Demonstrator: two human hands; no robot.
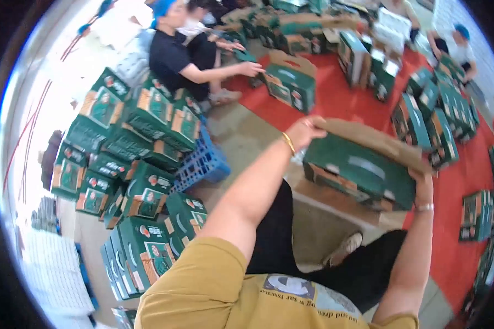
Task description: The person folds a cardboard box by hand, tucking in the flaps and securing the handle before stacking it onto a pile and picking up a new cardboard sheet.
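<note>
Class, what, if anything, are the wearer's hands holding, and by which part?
A box, left hand and right hand at opposite ends of its raised flap.

A flat, bright-red floor covering (346, 112) spreads across the middle and right of the room, over a smooth grey-beige floor (241, 134) that shows bare along its left edge and again at the lower right. On the left, a glaring white expanse (30, 104), too washed out to read as wall or window, is crossed by thin, slanting red lines (34, 129). A pale, finely ridged white stack (55, 274) stands at the lower left. A bluish-white upright surface (486, 38), possibly a wall, closes the upper right. The light is strongest on the left.
</note>
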